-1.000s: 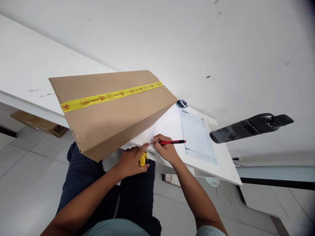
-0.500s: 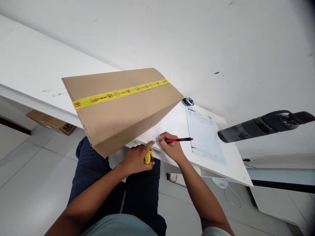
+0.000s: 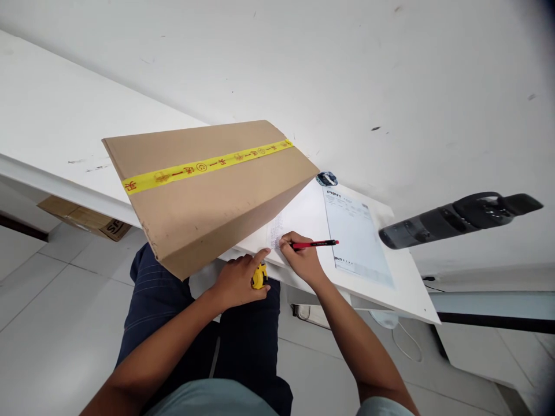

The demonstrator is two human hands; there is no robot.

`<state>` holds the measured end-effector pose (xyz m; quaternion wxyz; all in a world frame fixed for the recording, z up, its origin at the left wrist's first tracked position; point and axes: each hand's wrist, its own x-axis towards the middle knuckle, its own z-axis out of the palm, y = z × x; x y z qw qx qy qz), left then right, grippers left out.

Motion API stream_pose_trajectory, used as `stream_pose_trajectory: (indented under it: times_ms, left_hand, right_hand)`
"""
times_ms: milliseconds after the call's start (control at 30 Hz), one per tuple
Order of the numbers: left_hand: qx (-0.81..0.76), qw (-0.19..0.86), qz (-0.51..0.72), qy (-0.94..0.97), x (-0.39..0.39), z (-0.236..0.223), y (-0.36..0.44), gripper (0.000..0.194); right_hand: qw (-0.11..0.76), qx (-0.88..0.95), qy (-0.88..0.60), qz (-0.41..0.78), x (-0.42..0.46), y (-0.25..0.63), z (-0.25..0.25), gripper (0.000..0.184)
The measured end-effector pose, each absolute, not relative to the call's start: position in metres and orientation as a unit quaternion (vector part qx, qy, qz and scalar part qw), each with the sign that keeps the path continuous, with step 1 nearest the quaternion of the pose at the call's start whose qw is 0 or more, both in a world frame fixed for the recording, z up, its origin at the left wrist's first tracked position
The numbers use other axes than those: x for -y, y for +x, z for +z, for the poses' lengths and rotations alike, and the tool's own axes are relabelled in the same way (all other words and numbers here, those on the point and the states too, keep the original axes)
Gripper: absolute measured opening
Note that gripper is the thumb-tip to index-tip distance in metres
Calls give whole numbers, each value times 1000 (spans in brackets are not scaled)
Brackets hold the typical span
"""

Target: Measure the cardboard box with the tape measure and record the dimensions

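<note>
My right hand [image 3: 302,257] is closed around a red and black pen [image 3: 314,245], its tip end down at a sheet of paper [image 3: 276,230] with small handwriting. In my left hand [image 3: 240,279] is a yellow and black tape measure [image 3: 259,276], held at the table's front edge. The left index finger stretches toward the sheet, close to the pen tip. Just left of both hands a large cardboard box [image 3: 212,190], sealed with yellow printed tape [image 3: 208,166], stands on the white table and hides part of the paper.
A printed form [image 3: 358,237] lies right of the pen. Behind it rests a dark coiled item, perhaps a watch [image 3: 326,178]. A tall black bottle [image 3: 442,222] stands at the table's right end. Below the table at left is another carton [image 3: 84,216].
The whole view has shifted slightly, so everything sits a little further left. Both hands keep their grips and nearly the same places; the pen has moved very little.
</note>
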<state>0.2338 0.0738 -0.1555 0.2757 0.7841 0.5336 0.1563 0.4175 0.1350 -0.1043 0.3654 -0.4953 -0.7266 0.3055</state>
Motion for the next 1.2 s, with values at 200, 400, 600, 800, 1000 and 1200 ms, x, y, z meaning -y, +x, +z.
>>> stream_pose_trajectory:
  times_ms: [200, 400, 600, 800, 1000, 1200]
  left_hand:
    - [-530, 284, 152, 784, -74, -154, 233, 87]
    - [-529, 288, 149, 784, -74, -155, 233, 87]
    - [-531, 289, 152, 782, -73, -154, 232, 86]
    - [-534, 279, 160, 782, -74, -156, 233, 87]
    - [-533, 277, 159, 783, -73, -156, 233, 87]
    - [-536, 284, 153, 780, -72, -154, 233, 87]
  right_hand:
    - [346, 729, -483, 340, -136, 420, -104, 15]
    - [355, 726, -500, 311, -136, 419, -105, 16]
    - [350, 730, -495, 315, -135, 417, -103, 16]
    - [355, 716, -507, 323, -135, 417, -103, 16]
    - [365, 711, -512, 313, -135, 416, -102, 15]
    - [360, 718, -505, 317, -134, 416, -101, 14]
